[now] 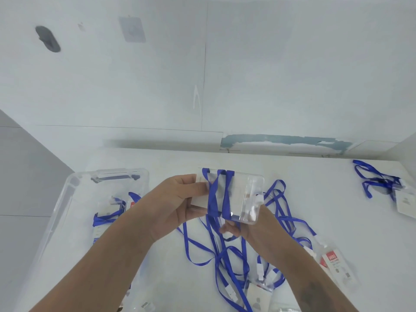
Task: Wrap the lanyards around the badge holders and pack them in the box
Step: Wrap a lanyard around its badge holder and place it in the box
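A clear badge holder (246, 194) is held up over the white table, with up to three turns of blue lanyard (219, 194) across it. My left hand (180, 203) grips the holder's left end. Under its lower edge, my right hand (243, 228) pinches the lanyard, whose loose tail hangs down to the table. A clear plastic box (67, 194) stands at the left, and inside it lies a wrapped badge holder (108, 217).
Several unwrapped badge holders with tangled blue lanyards (234, 266) lie on the table below my hands and to the right (333, 262). Another holder with its lanyard (387, 188) lies at the far right. A white wall stands close behind the table.
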{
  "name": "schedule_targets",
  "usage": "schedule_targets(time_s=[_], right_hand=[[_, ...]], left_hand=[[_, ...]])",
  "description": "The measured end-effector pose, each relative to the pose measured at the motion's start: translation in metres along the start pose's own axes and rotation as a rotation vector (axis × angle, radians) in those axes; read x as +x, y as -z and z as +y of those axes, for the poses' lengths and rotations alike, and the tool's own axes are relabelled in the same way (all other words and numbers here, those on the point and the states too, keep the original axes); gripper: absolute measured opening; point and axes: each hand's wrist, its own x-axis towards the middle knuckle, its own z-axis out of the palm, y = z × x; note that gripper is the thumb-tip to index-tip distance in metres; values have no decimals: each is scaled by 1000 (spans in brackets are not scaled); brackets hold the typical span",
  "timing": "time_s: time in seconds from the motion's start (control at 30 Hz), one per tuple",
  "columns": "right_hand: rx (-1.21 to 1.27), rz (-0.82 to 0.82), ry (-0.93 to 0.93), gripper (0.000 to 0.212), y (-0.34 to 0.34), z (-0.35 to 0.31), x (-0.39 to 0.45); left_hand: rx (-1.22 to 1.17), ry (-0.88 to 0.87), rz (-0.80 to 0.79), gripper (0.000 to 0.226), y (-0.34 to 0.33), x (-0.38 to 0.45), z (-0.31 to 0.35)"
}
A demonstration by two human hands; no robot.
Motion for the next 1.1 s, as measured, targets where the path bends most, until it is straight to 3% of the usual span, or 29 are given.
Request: schedule_targets(time_s=[0.03,0.17,0.33,0.43,0.5,0.57,0.63,0.83,0.9,1.1], right_hand=[[35,12,-1,10,2,5,3],[-174,152,12,23,3,15,0],[-363,218,57,14,-4,25,-5],[-709,207,176,19,-13,21,-10],[-1078,259,296,23,-14,19,-11],[-1434,321,511,20,-12,15,-10],[-1555,323,617,26,-13,5,-15],[-1368,137,459,17,-6,-48,-23],[-1141,83,433,3,-1,-60,-18],[-503,-20,222,12,8,-67,-3]], left_hand=[[-3,-3,11,26,1,1,1],[-57,-42,70,23,2,1,5],[-66,-114,252,32,1,5,1],[-69,-156,408,15,-3,8,-6],[29,-184,533,6,-4,11,-11],[194,-222,618,6,-4,12,-12],[339,-264,631,13,-5,11,-11],[588,-195,431,8,5,2,-8],[600,-125,314,12,9,-2,-8],[360,-23,-33,25,17,-11,-1]])
